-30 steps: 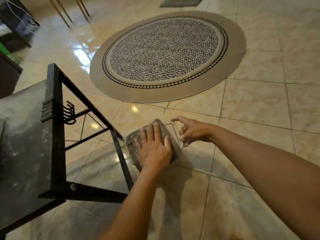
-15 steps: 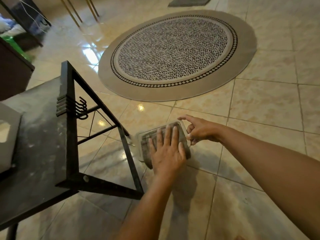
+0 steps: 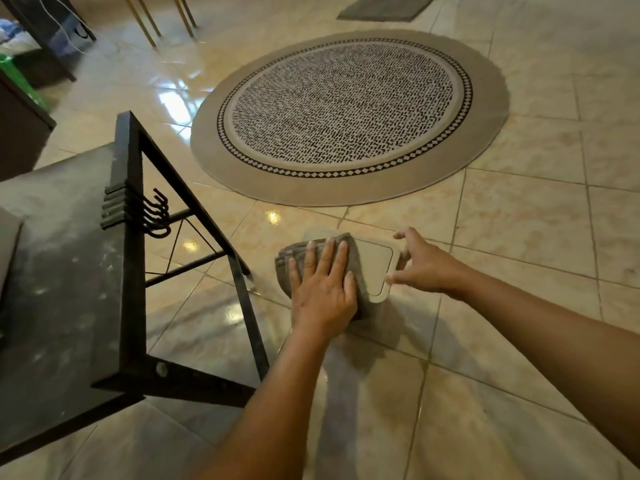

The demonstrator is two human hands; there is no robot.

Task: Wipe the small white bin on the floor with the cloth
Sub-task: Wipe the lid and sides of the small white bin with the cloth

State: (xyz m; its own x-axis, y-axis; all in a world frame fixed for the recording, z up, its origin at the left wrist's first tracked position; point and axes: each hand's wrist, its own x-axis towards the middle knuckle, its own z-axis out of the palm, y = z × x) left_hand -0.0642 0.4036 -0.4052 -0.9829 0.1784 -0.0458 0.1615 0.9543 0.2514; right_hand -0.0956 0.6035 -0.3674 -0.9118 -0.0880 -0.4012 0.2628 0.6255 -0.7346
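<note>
1. The left hand (image 3: 323, 289) lay flat, fingers spread, pressing a folded grey cloth (image 3: 294, 263) onto the lid of the small white bin (image 3: 375, 265); nothing was pinched, the palm simply bore down, which I took as the way to rub the top.
2. The right hand (image 3: 424, 268) cupped the bin's right edge, thumb near the front corner and fingers curled loosely at the rim, seemingly to steady it against the push; how firm that hold was I could not tell.
3. The bin sat on the tiled floor (image 3: 519, 220), just beside the foot of a black metal table frame (image 3: 130, 237) and short of the round patterned rug (image 3: 346, 116).
4. The cloth covered the lid's left part; the right part showed bare.
5. Counted: one bin, one cloth, two hands, one rug, one small dark mat (image 3: 384, 8) farther off.
</note>
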